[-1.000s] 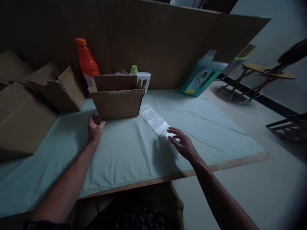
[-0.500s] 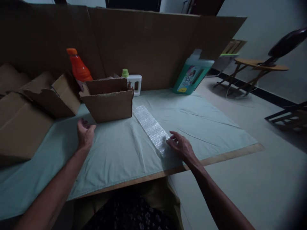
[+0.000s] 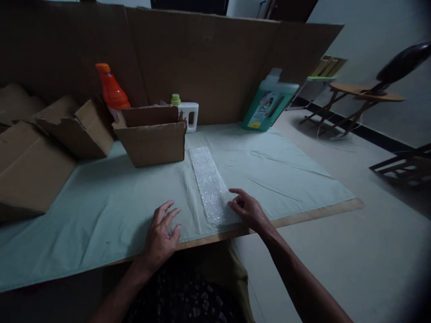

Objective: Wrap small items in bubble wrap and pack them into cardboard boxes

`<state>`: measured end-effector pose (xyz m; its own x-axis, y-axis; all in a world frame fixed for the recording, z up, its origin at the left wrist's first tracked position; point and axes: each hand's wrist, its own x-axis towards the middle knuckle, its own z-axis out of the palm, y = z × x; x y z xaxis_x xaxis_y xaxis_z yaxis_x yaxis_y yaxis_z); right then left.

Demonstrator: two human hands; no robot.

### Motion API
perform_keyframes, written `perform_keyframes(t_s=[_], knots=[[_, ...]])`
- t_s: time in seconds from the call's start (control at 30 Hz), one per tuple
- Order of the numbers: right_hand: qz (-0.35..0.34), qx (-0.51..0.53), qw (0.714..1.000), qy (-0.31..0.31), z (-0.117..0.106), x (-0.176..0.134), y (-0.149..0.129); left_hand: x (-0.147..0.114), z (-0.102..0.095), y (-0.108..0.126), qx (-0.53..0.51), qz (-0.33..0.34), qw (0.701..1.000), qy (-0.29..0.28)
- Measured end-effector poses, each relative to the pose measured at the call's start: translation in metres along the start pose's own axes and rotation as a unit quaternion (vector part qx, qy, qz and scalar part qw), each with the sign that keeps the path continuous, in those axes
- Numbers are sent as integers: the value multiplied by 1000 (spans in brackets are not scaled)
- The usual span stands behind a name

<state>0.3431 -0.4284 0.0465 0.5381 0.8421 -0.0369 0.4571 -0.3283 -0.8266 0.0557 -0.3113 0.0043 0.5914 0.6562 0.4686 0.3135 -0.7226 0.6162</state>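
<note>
A flat strip of bubble wrap (image 3: pixel 208 184) lies lengthwise on the pale green cloth, its near end close to the table's front edge. My right hand (image 3: pixel 247 208) is at its right side near that end, index finger stretched out and the other fingers bent. Whether those fingertips touch the wrap I cannot tell. To the left of the strip, my left hand (image 3: pixel 162 237) hovers over the front edge with fingers spread, holding nothing. Beyond it stands an open cardboard box (image 3: pixel 153 143).
More cardboard boxes (image 3: pixel 30 166) stand at the left. An orange bottle (image 3: pixel 112 92) and a white jug with a green cap (image 3: pixel 189 116) are behind the middle box. A teal liquid jug (image 3: pixel 266 107) leans back right, before a cardboard screen (image 3: pixel 208 67).
My left hand has moved right and nearer from beside the middle box to the front edge. The bubble wrap's near end has swung left; my right hand has shifted slightly left.
</note>
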Motion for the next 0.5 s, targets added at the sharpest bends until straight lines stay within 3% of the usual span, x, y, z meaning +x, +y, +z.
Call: perform_keyframes(t_s=[0.07,0.17,0.27,0.33,0.4,0.5], knots=[[41,143,988,-35,2,-12,-11,-4,4,4,21,37,999,-29],[129,324,934,-75,10,-35,-24,-5,5,10,52,78,993,-65],[197,415,882,-107,26,-60,-28,-4,5,19,45,133,986,-91],[209,431,867,-135,35,-76,-26,-4,6,26,13,180,979,-89],[190,417,875,-156,40,-89,-23,-5,5,32,-28,218,973,-70],[115,301,928,-189,34,-98,-22,-11,-3,39,-77,229,969,-54]])
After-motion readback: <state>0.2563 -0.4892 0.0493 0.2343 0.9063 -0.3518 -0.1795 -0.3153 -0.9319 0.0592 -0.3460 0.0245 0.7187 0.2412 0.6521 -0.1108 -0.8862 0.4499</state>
